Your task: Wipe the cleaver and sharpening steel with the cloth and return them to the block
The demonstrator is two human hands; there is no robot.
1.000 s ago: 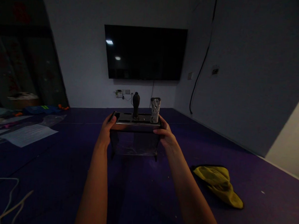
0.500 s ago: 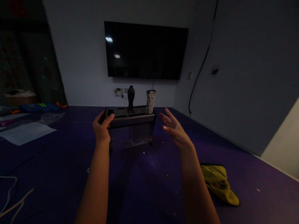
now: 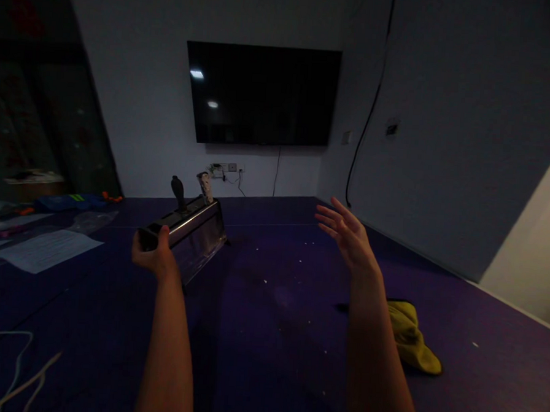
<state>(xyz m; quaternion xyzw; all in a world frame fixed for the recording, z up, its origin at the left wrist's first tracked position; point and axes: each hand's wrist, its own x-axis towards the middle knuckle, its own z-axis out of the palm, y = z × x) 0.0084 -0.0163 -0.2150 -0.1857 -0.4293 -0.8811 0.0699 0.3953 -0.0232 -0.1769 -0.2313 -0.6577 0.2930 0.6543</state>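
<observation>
My left hand [image 3: 153, 255] is closed round the near end of a dark knife block with a clear front [image 3: 190, 235], carrying it on the left above the purple surface [image 3: 270, 304]. Two handles stick up from its top: a black one [image 3: 178, 192] and a pale patterned one [image 3: 205, 186]. My right hand [image 3: 347, 234] hovers in the air at centre right with its fingers spread, holding nothing. Small pale crumbs [image 3: 265, 282] dot the purple surface between my arms.
A crumpled yellow cloth [image 3: 410, 342] lies at the right, beside my right forearm. Papers [image 3: 46, 249] and coloured items lie at far left, white cords [image 3: 13, 364] at lower left. A dark television [image 3: 262, 94] hangs on the far wall above sockets [image 3: 224, 168].
My right hand let go of the block and lifted away to the right, open. My left hand has swung the block leftward and turned it end-on.
</observation>
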